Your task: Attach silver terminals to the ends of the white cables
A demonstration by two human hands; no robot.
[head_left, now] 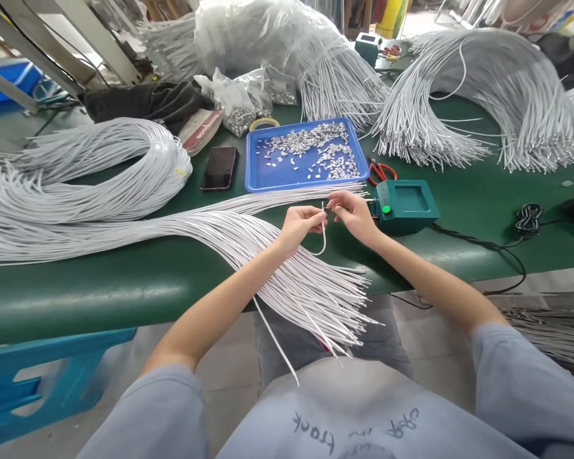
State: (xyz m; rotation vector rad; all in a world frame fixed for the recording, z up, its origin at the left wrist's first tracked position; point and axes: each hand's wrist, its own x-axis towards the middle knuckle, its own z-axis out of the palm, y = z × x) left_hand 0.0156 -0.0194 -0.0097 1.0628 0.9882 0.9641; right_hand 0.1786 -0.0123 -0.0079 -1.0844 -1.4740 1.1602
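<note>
Between finger and thumb, my left hand [302, 226] pinches a white cable [324, 239] near its end, which points up. My right hand [353, 215] is beside that end, fingers curled and fingertips together; what they hold, if anything, is too small to tell. Under my left wrist a bundle of white cables [310, 293] fans out over the table's front edge. Just right of my right hand stands a green device [406, 207] with a lit green button. Behind both hands lies a blue tray [251, 159] of small metal pieces [310, 137].
Coiled cables [157, 153] lie at the left, and more bundles [488, 83] at the back right. A phone [219, 168] is left of the tray; red-handled pliers [382, 171] are right of it. A black cord [488, 242] runs right from the device. Bags of metal pieces [242, 105] stand behind.
</note>
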